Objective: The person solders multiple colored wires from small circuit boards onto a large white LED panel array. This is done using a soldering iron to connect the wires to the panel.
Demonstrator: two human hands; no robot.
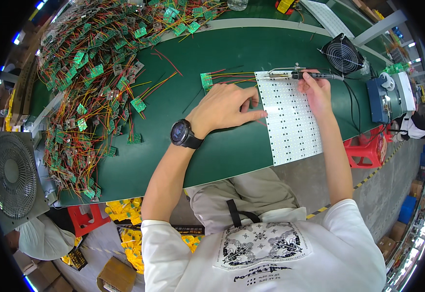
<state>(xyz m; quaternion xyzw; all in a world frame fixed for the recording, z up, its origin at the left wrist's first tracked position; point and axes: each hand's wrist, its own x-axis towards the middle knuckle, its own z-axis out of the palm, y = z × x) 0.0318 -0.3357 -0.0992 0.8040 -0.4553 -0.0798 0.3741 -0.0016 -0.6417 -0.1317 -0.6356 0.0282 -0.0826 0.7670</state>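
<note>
My right hand (315,93) grips a soldering iron (314,75), its metal tip pointing left over the far edge of a white perforated LED panel (290,124). My left hand (228,108), with a black watch on the wrist, rests palm down beside the panel's left edge. Its thumb reaches toward that edge, apart from the index finger; the other fingertips are hidden. Just beyond the knuckles lies a small green circuit board (206,82). Red and yellow wires (239,75) run from it to the panel's far left corner.
A large heap of wired circuit boards (91,73) covers the green table's left side. A black fan (343,54) stands at the far right, near a blue soldering station (378,100). A grey fan (13,170) is at far left. Red stools (368,148) stand by the table.
</note>
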